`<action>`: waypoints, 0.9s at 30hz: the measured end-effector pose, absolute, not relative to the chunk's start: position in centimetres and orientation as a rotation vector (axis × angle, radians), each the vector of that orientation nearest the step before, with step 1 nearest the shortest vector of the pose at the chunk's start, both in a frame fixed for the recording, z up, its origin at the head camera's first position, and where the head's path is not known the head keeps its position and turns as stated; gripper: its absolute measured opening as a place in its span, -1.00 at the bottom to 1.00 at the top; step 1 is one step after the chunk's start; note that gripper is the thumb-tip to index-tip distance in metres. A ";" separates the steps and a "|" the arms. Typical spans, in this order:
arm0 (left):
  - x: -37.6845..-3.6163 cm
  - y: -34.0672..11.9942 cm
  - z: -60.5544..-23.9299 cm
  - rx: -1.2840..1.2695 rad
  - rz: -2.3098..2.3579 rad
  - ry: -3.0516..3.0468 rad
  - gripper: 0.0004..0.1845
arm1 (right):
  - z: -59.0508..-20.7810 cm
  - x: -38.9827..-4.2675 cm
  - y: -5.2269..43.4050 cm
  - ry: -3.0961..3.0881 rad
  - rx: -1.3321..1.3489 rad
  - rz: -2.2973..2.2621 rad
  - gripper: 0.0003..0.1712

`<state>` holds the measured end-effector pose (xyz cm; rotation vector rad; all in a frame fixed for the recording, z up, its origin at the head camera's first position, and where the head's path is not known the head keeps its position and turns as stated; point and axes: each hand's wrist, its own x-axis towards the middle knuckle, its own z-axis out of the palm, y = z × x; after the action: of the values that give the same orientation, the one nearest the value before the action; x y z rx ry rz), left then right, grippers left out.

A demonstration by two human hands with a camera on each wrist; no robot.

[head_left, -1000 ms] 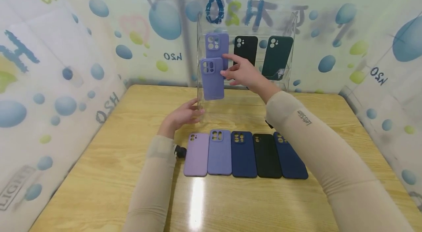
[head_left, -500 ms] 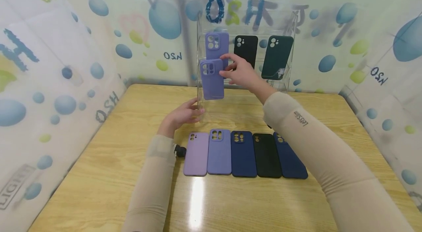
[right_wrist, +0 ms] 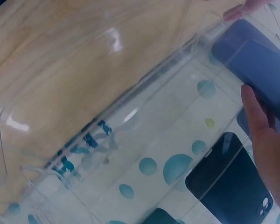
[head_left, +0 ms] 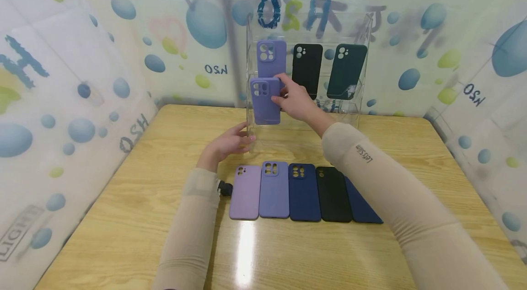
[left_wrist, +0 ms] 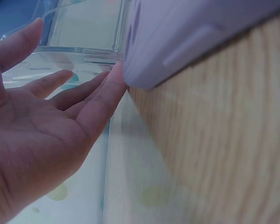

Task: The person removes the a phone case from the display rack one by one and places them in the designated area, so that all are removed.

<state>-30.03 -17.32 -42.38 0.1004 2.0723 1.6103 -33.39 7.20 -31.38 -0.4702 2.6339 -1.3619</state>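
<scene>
A clear acrylic display stand rises at the table's far side. On its lower tier at the left leans a periwinkle phone case, and my right hand pinches its right edge. In the right wrist view the fingers lie against that case. My left hand rests with straight fingers against the stand's front left corner. The left wrist view shows this open hand touching the acrylic base.
On the upper tier stand a purple case, a black case and a dark green case. Several cases lie in a row on the wooden table, from lilac to navy. Patterned walls enclose the table.
My right hand has moved left and down onto the periwinkle case's right edge, and the case sits a little lower on the stand. My left hand has stayed put.
</scene>
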 end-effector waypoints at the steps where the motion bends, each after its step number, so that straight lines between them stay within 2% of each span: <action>1: -30.0 -17.3 -42.4 0.102 1.609 2.073 -0.13 | -31.6 -33.4 7.1 2.645 -0.475 -1.356 -0.35; 9: -30.0 -17.4 -42.4 0.102 1.608 2.070 -0.11 | -32.4 -33.1 6.9 2.674 -0.534 -1.474 -0.24; 27: -30.0 -17.4 -42.3 0.092 1.589 2.083 -0.10 | -34.1 -32.9 7.0 2.818 -0.593 -1.419 -0.18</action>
<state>-29.98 -17.37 -42.29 0.0923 2.0835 1.5892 -32.93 7.04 -34.15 -0.5926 2.8184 -1.4195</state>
